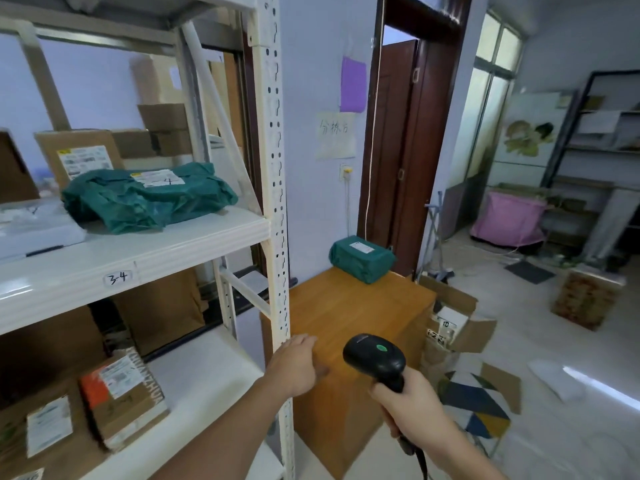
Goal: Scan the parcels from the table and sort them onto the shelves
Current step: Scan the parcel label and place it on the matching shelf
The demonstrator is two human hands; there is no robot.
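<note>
Parcel [362,258] is left on the desk [349,317], awaiting scanning; scanner [375,358] is gripped ready by the right hand [408,400], left hand [298,365] is stretched out, fingers straight.

wood, metal and plastic film
the table [349,317] is smooth wood; the parcel [362,258] is wrapped in crinkled green film.

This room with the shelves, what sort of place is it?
Probably a small parcel sorting room: labelled parcels lie on a numbered shelf rack, a green parcel waits on the wooden table, and the right hand grips a barcode scanner.
</note>
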